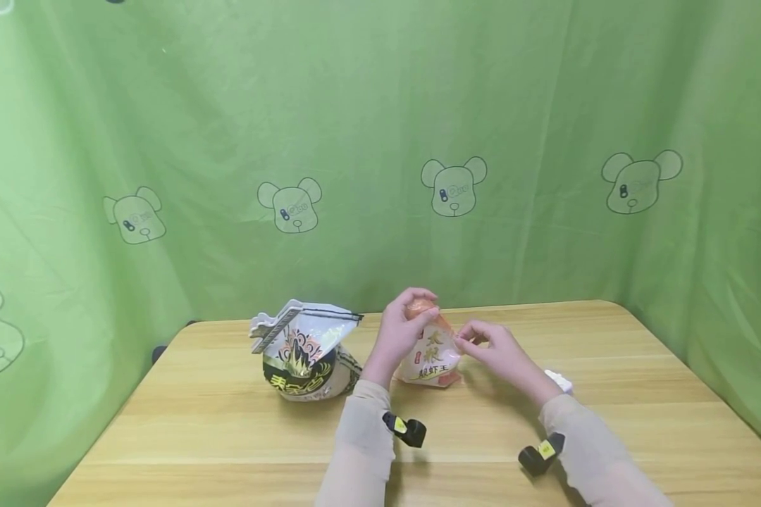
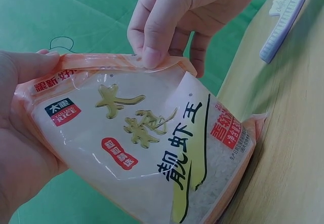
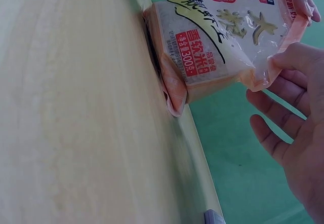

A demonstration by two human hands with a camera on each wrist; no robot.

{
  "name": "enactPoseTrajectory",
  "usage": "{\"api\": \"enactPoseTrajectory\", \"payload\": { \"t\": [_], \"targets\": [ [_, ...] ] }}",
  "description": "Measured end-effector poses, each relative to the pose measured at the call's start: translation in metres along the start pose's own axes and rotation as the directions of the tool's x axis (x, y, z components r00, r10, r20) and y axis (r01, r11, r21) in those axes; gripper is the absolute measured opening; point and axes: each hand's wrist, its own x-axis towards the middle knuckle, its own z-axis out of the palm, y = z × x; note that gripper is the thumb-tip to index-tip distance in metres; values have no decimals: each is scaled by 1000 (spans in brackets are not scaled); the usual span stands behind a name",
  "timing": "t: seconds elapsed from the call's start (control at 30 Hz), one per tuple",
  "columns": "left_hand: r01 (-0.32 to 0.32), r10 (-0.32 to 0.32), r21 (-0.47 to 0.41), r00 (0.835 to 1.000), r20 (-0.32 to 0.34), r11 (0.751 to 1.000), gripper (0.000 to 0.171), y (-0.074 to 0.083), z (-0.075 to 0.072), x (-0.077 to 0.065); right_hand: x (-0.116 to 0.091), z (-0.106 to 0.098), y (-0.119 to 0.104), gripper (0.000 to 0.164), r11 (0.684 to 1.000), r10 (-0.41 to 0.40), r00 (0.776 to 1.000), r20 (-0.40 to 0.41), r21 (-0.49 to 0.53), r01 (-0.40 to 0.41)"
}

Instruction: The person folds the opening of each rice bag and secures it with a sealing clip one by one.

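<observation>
A small orange-and-white bag of rice (image 1: 432,355) stands on the wooden table between the two hands. Its top edge is folded over. My left hand (image 1: 402,327) grips the top left corner of the bag, thumb in front, as the left wrist view shows. With thumb and forefinger my right hand (image 3: 304,92) pinches the other end of the folded top; its remaining fingers are spread loosely. Grains show through the clear lower part of the rice bag (image 2: 217,155). A white clip (image 2: 286,24) lies on the table beyond the right hand, partly hidden by that arm in the head view.
Left of the hands stands a black-and-white printed bag (image 1: 311,359), its folded top held by a white clip (image 1: 275,329). The wooden table (image 1: 228,443) ends at a green curtain (image 1: 368,127) with bear-head prints, which hangs behind and along both sides.
</observation>
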Motion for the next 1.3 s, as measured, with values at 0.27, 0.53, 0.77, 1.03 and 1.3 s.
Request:
{"api": "enactPoseTrajectory", "payload": {
  "t": [0.27, 0.53, 0.77, 1.03, 1.3],
  "targets": [
    [4, -4, 3, 1000, 5, 1000, 21, 0, -1, 0, 1, -2, 0, 9, 1000, -1, 1000, 28, -3, 1],
    [26, -26, -6, 1000, 1, 1000, 22, 0, -1, 0, 1, -3, 2, 9, 1000, 7, 998, 59, 6, -8],
    [46, -46, -9, 999, 4, 999, 23, 1, -1, 0, 3, -5, 6, 6, 1000, -1, 996, 86, -4, 1],
    [40, -40, -4, 999, 5, 999, 21, -1, -1, -1, 2, -8, 2, 5, 999, -17, 995, 94, -28, 20],
    [20, -21, -24, 1000, -10, 999, 21, 0, -3, 0, 2, -14, -8, 10, 996, -3, 993, 117, -89, 13]
  ]
}}
